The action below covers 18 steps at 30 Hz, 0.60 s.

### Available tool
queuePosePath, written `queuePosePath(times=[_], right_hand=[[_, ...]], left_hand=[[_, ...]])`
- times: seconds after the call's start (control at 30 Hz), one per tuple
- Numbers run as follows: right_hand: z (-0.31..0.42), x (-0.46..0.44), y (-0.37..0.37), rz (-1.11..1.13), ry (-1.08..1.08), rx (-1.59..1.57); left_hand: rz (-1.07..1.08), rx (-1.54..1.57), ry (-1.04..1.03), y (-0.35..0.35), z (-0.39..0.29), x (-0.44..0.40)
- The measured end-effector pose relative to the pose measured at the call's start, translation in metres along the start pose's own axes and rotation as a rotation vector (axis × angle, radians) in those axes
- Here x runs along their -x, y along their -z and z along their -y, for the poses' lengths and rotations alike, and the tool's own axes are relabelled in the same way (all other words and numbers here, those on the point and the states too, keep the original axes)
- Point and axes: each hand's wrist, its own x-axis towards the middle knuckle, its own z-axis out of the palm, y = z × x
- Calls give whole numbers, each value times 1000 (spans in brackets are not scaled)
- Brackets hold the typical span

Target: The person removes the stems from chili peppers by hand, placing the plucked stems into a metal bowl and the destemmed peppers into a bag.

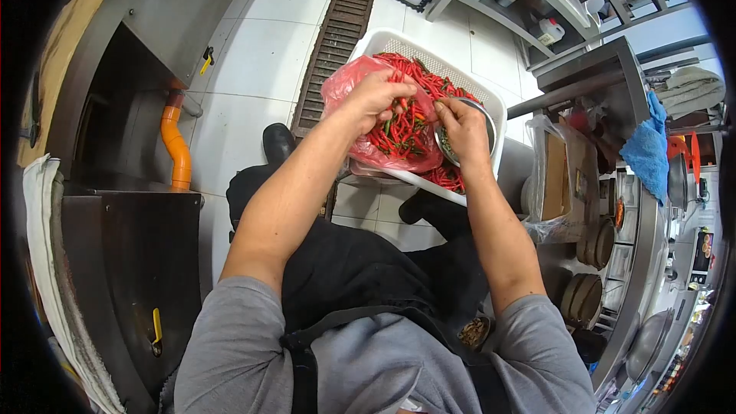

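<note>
Because chilies (404, 134) look light, smooth and easily bruised, I'd pinch each near one end; my left hand (373, 100) grips some, my right hand (465, 129) is pinched closed, contents unclear.

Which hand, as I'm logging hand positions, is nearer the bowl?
Right. The right hand is over the bowl, partly covering it from view; the left hand is farther off, to the bowl's left, at the bag.

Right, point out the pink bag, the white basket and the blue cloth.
Pink bag (340, 92): head view, bare plastic on its left side.
White basket (382, 41): head view, the inner wall at its far end.
Blue cloth (647, 152): head view, the middle of its hanging part.
</note>
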Motion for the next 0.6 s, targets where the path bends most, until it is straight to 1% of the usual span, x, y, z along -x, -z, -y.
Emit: queuePosePath(times=[0.07, 0.1, 0.13, 0.2, 0.27, 0.33, 0.37, 0.43, 0.47, 0.53, 0.57, 0.6], right_hand=[[5, 6, -3, 138, -149, -258], [8, 9, -4, 150, -87, -212], [11, 11, -4, 146, -87, -212], [17, 15, -2, 159, -37, -116], [16, 18, 0, 162, 5, -67], [9, 20, -1, 24, 428, 78], [6, 22, 0, 23, 427, 78], [1, 25, 6, 201, 544, 160], [-2, 26, 10, 202, 546, 158], [-8, 26, 19, 77, 499, 126], [-21, 25, 26, 46, 390, 132], [-27, 23, 34, 22, 299, 208]], left_hand=[[31, -2, -2, -7, 4, 2], [54, 23, 18, -10, 5, 2], [78, 48, 38, -12, 6, 2], [82, 59, 8, -13, 7, 1], [89, 107, 38, -11, 6, 1], [126, 88, 66, -7, 7, 0], [163, 71, 94, -6, 8, 0], [138, 100, 95, -8, 7, 0], [111, 130, 94, -8, 6, 0], [93, 170, 61, 4, -3, -3], [80, 210, 28, 12, -8, -5], [78, 213, 29, 17, -14, -4]])
